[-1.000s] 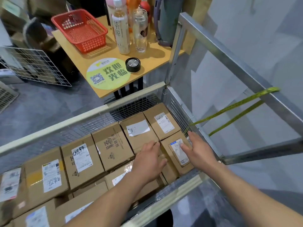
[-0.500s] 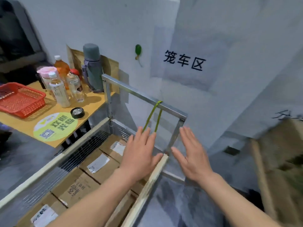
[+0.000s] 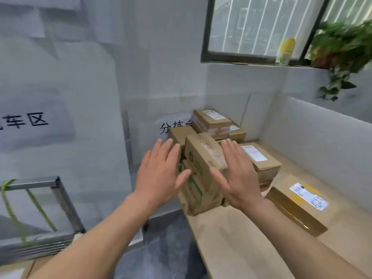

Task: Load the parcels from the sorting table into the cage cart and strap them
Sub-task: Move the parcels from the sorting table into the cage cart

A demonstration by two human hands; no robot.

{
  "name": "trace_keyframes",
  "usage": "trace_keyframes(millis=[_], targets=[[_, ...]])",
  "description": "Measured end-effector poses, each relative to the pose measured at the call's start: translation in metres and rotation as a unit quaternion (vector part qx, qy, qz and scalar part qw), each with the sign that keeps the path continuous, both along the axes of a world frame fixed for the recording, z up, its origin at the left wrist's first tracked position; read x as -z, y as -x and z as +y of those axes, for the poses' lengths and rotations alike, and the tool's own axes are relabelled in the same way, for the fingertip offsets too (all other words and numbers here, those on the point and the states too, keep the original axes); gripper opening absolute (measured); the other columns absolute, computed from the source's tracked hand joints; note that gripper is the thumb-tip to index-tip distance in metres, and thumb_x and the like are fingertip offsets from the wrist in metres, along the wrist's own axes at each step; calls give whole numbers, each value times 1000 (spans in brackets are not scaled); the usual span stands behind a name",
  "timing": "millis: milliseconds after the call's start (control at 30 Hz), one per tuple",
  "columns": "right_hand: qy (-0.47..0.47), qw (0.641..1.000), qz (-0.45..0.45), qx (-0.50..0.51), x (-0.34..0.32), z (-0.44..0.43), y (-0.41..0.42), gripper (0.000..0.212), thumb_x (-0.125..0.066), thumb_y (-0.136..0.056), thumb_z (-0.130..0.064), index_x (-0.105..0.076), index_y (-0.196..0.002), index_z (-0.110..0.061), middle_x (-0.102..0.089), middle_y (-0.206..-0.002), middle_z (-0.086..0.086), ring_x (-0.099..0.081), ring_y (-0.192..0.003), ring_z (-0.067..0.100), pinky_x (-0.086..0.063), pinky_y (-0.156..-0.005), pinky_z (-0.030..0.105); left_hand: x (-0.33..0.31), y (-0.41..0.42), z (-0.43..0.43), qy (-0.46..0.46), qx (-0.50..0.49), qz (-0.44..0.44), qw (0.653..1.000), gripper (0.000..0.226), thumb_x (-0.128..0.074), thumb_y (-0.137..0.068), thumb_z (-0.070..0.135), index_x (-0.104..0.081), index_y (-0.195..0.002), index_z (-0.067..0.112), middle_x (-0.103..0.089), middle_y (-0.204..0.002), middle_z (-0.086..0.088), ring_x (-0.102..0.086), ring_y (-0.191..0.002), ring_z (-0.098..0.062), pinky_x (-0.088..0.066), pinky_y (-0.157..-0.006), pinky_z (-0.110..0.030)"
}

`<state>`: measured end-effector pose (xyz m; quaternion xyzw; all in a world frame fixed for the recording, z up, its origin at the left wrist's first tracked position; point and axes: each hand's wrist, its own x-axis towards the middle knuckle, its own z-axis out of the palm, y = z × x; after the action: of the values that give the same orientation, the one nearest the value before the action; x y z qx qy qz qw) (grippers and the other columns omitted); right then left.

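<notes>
At lower left, a green strap [image 3: 11, 206] hangs from the cage cart [image 3: 36, 181] rail. The left hand [image 3: 161, 174] and right hand [image 3: 239, 176], fingers [image 3: 157, 150] straight and spread, empty, flank a tilted parcel [image 3: 203, 156] stacked on the bench [image 3: 231, 248]; a flat parcel [image 3: 291, 210] lies farther right.

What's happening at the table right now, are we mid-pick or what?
A person is at the sorting table, both hands open and held out toward the nearest stack of parcels: the left hand on its left, the right hand on its right. Neither grips anything yet. Behind it sit other parcels, and a flat parcel lies to the right. A corner of the cage cart, with a green strap tied to its rail, shows at lower left.
</notes>
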<state>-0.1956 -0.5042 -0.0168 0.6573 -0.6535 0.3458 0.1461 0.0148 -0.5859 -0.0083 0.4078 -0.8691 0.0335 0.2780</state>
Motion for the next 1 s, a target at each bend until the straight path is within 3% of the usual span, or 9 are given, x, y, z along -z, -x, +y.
trace_keyframes(millis=[100, 233, 400, 567, 733, 900, 1000], targets=[[-3, 997, -14, 71, -2, 45, 75, 75, -43, -95, -57, -38, -151, -7, -38, -157, 11, -30, -148, 26, -30, -117, 45, -9, 80, 20, 10, 54, -5, 998, 75, -37, -88, 63, -46, -141, 10, -45, -148, -13, -36, -140, -38, -41, -107, -53], [-10, 988, -26, 153, 4, 97, 160, 76, -43, -93, -57, -38, -151, -8, -37, -157, 12, -30, -148, 27, -31, -116, 44, -8, 170, 43, 10, 106, -18, 994, 72, -48, -89, 58, -45, -144, 12, -41, -152, -11, -32, -144, -34, -33, -113, -48], [-37, 963, -70, 257, 28, 151, 237, 79, -37, -90, -62, -35, -154, -14, -33, -160, 6, -25, -150, 21, -26, -116, 38, 8, 260, 58, -4, 176, -31, 984, 64, -60, -86, 51, -52, -134, 9, -52, -139, -12, -45, -132, -37, -45, -103, -49], [-118, 919, -141, 350, 67, 182, 285, 73, -46, -98, -56, -25, -157, -19, -24, -164, 5, -16, -152, 20, -19, -119, 33, 40, 328, 57, -78, 222, -36, 971, 55, -53, -90, 53, -46, -131, 17, -45, -137, -1, -40, -127, -22, -44, -101, -42], [-227, 850, -243, 408, 117, 181, 314, 72, -47, -99, -49, -17, -159, -22, -22, -163, 9, -17, -151, 23, -26, -115, 35, 92, 398, 40, -154, 253, -88, 951, 61, -49, -95, 52, -37, -145, 18, -35, -150, 0, -31, -138, -20, -34, -109, -36], [-268, 791, -334, 436, 159, 159, 335, 68, -49, -100, -45, -21, -157, -21, -37, -154, 11, -34, -142, 27, -34, -105, 36, 149, 457, 14, -252, 260, -129, 923, 59, -50, -96, 48, -37, -144, 15, -37, -148, -7, -33, -138, -26, -34, -108, -38], [-251, 777, -370, 442, 171, 142, 349, 54, -53, -96, -41, -36, -146, -28, -57, -131, 7, -56, -112, 25, -42, -85, 35, 175, 481, 0, -287, 262, -147, 910, 53, -50, -96, 46, -40, -137, 14, -43, -133, -7, -44, -125, -29, -44, -95, -39]])
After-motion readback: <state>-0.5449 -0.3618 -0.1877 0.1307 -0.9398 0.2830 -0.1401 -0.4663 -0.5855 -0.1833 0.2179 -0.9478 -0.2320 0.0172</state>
